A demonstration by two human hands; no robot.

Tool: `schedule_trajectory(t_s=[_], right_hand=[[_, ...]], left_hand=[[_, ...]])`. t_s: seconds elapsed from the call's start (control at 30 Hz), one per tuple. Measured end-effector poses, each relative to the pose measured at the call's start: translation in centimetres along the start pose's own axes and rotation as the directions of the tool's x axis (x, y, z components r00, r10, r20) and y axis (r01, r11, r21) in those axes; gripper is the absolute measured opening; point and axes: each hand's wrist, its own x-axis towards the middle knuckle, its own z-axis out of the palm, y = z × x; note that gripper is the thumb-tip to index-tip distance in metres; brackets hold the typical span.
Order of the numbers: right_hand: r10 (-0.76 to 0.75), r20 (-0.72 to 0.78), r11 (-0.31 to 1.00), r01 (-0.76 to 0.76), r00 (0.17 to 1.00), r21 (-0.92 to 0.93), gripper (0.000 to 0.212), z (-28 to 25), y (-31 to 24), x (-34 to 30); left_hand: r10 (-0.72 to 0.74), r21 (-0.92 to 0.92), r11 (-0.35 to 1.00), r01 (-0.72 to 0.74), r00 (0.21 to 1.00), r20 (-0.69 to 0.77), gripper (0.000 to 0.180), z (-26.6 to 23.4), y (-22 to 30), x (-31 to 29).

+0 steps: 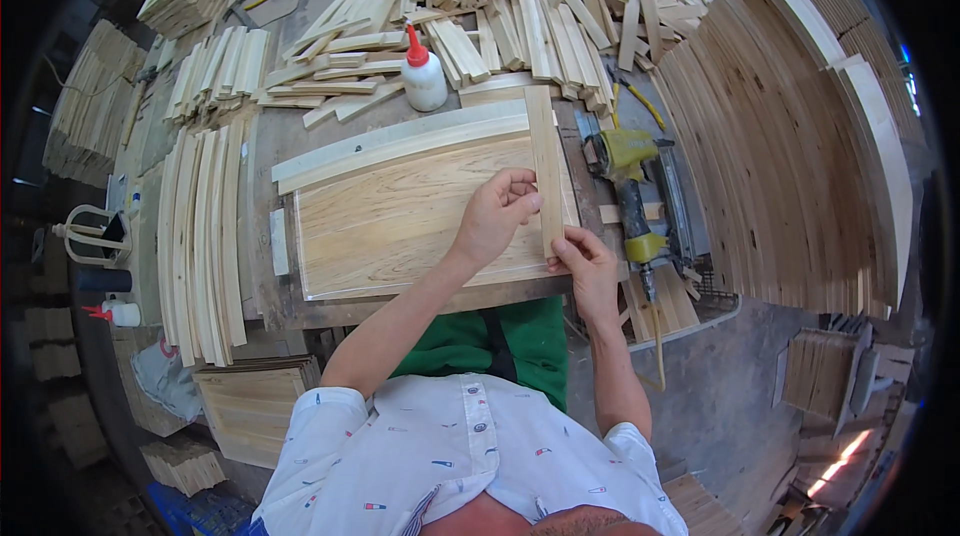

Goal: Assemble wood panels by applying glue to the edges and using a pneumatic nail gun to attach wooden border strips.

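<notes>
In front of me lies a flat wooden panel [400, 221], with a pale wooden strip [400, 143] along its far edge. A second wooden strip [541, 136] runs along the panel's right edge, from its far corner toward me. My right hand [590, 271] pinches the near end of this second strip between thumb and fingers. Partway up the same strip, my left hand [500, 216] is closed, its curled fingertips against the strip's left side. Just beyond the panel stands a white glue bottle [424, 81] with a red nozzle.
Right of the panel lies a yellow-green nail gun [625, 156] with a hose. Tall stacked panels [770, 136] rise farther right. Loose wooden strips [540, 31] pile up at the back; more strips [203, 236] lie at left. Another glue bottle [122, 314] lies at far left.
</notes>
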Motion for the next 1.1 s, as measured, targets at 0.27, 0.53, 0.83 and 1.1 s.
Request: schedule_trajectory(t_s=[0.27, 0.53, 0.83, 1.1], right_hand=[[0.03, 0.053, 0.999, -0.028, 0.998, -0.035, 0.023, -0.3, 0.6, -1.2], [0.115, 0.328, 0.93, -0.218, 0.938, 0.295, 0.035, -0.7, -0.5, -1.6], [-0.12, -0.033, 0.925, 0.1, 0.992, -0.366, 0.036, 0.5, 1.4, -2.4], [-0.329, -0.16, 0.817, 0.196, 0.931, -0.542, 0.027, -3.5, -1.9, -1.9]], left_hand=[[-0.016, 0.014, 1.0, 0.016, 1.0, 0.0, 0.023, 0.1, 0.1, -1.3], [-0.117, -0.191, 0.97, 0.148, 0.979, 0.167, 0.032, -0.5, -0.4, -1.0], [-0.107, -0.114, 0.988, 0.106, 0.994, 0.002, 0.028, -0.4, 0.0, -1.0], [-0.179, 0.027, 0.983, 0.179, 0.984, -0.008, 0.029, -0.2, -0.7, 0.7]])
